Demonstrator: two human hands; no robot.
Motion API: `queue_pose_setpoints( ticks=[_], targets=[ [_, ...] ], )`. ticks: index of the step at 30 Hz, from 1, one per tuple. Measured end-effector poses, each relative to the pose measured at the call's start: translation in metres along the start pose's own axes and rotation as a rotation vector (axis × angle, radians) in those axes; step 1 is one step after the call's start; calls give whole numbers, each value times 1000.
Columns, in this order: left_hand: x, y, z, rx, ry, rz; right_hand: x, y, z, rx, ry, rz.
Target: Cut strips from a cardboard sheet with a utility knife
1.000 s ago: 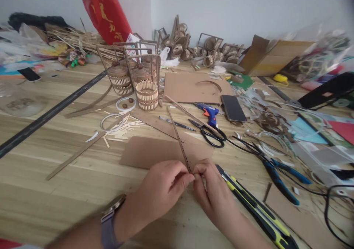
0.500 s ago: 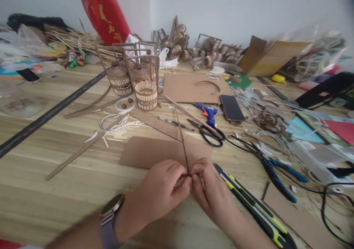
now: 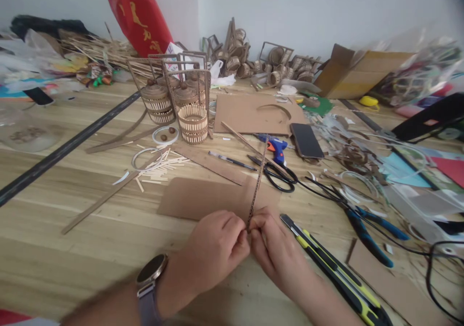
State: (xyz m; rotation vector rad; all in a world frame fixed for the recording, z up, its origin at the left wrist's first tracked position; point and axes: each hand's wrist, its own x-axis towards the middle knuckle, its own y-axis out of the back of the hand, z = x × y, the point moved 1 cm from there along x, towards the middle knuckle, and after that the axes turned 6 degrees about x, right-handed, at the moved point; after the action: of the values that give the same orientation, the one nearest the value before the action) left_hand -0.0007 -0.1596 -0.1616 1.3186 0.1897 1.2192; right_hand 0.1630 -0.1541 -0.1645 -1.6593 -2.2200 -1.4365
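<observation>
The right hand (image 3: 274,241) pinched the near end of a thin brown corrugated cardboard strip (image 3: 258,182); the left hand (image 3: 216,248) curled close, its grip unclear. Gentle, even pressure seemed best.

Cardbd. strip (image 3: 257,186): brn., narrow, approx. straight, corrug. edge visible. Near end pinched, on wearer's side of scissors (image 3: 271,170); strip slants up & R., overlapping scissors in view. Contact w/ scissors: can't tell.
</observation>
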Motion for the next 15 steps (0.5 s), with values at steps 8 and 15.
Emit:
queue_pose_setpoints(
  ticks=[8,15],
  targets=[
    [3,6,-2,-163,-41,-12,3,14,1,147,-27,-86],
    [7,12,-3,-405,29,-22,4,20,-4,192,-28,-27]
  ],
)
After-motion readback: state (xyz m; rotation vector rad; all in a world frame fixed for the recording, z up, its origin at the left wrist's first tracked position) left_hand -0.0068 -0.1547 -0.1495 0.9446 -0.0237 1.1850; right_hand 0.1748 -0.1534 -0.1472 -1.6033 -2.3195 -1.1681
